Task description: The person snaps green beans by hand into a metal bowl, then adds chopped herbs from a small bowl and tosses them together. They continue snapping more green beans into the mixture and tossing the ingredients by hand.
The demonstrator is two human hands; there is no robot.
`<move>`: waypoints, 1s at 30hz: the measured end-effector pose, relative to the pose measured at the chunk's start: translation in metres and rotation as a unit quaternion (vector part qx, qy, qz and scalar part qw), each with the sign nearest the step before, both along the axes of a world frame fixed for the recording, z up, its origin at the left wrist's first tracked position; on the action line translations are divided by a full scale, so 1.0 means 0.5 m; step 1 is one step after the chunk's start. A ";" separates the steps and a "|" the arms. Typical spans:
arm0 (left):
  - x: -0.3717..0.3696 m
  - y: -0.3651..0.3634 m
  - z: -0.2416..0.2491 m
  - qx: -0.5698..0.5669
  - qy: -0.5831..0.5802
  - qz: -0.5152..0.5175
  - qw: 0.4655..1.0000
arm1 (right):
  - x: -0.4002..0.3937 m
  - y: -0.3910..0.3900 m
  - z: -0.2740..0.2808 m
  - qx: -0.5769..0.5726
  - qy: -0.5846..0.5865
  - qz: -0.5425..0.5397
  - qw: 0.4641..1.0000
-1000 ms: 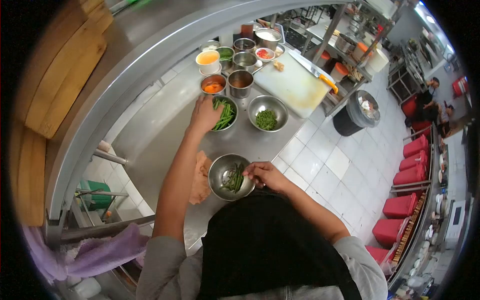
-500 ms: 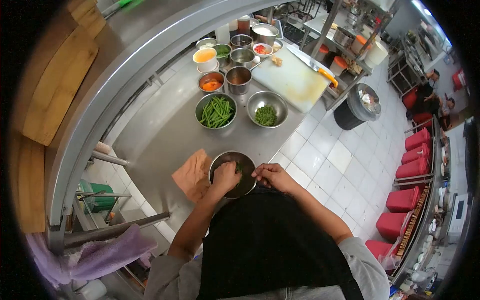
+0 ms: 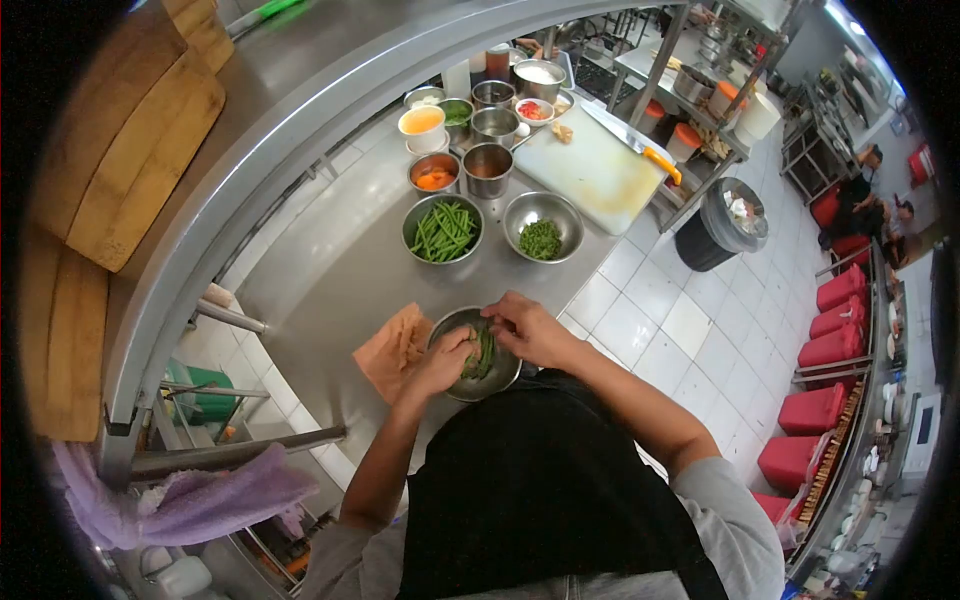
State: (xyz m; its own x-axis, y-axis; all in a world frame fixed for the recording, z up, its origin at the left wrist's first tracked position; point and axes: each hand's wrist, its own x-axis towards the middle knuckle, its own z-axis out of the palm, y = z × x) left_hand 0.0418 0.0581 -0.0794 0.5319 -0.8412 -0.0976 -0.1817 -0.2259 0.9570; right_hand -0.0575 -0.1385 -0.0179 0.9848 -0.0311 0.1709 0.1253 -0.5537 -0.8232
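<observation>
A steel bowl (image 3: 508,378) stands close to my body with a few long green beans (image 3: 483,355) in it. My left hand (image 3: 450,358) reaches over its left side, fingers curled around the green beans. At the far right rim my right hand (image 3: 525,330) has its fingertips pinched together over the bowl; whatever they hold is too small to make out. A crumpled orange cloth (image 3: 388,350) lies left of this bowl. Beyond are a bowl of green beans (image 3: 443,232) and a bowl of small green pieces (image 3: 541,240).
A white cutting board (image 3: 580,175) bears a knife with a yellow handle (image 3: 660,165). Several metal containers, one holding something orange (image 3: 434,178), stand at the back. A black bin (image 3: 705,240) is on the floor at right. A metal shelf edge (image 3: 190,215) curves over the left.
My right hand has moved left and forward, from beside the bowl's right rim to over it. More of the green beans show between my hands. The view has shifted slightly.
</observation>
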 end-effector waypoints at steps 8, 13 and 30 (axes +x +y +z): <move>-0.013 0.011 0.084 0.062 0.202 -0.027 0.977 | 0.023 -0.012 -0.008 -0.060 0.000 0.136 0.989; -0.004 0.017 0.066 0.075 0.065 -0.094 0.991 | 0.009 0.006 -0.013 -0.088 0.050 0.138 0.985; -0.006 0.010 0.115 0.167 0.134 -0.061 0.975 | 0.031 0.005 -0.005 -0.026 0.035 0.122 0.992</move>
State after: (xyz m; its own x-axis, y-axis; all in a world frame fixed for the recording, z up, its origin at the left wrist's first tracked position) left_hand 0.0388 0.0633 -0.0219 0.3475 -0.7940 -0.4988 0.0201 -0.5255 0.8505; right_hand -0.0422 -0.1359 -0.0204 0.9714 0.2170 0.0968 0.2044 -0.5554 -0.8061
